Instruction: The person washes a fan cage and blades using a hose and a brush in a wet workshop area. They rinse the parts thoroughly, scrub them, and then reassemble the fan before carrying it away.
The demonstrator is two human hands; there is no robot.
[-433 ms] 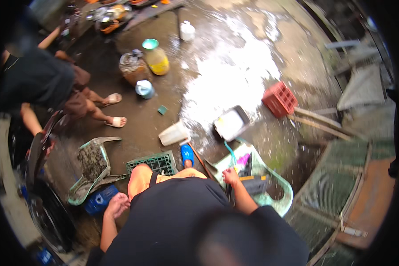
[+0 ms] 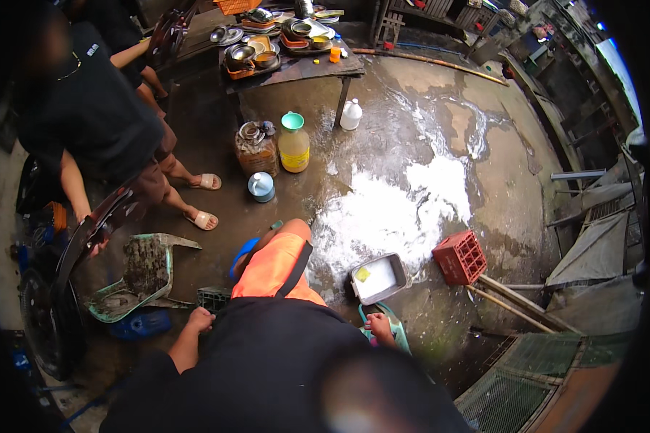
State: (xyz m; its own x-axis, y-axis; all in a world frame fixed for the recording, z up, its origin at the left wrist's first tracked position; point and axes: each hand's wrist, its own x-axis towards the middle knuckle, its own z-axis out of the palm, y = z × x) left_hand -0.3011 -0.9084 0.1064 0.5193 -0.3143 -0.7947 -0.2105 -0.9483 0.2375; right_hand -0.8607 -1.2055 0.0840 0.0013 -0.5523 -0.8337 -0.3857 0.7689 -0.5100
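My left hand hangs beside my left hip with its fingers curled in and nothing showing in it, close to a dark green plastic crate. On the other side, my right hand is also closed, with no held thing visible. Below and behind it lies a pale green plastic piece, partly hidden by my hand and body. A grey basin with white suds and a yellow sponge stands on the floor ahead of my right hand.
White foam covers the wet floor ahead. A red crate stands right. Jugs, including a yellowish container, stand before a table with pans. A person stands left near a motorcycle and a broken chair.
My body has moved forward and my view has lifted, bringing the table into sight. My left hand's fingers have curled in. The chair piece by my right hand is now mostly hidden.
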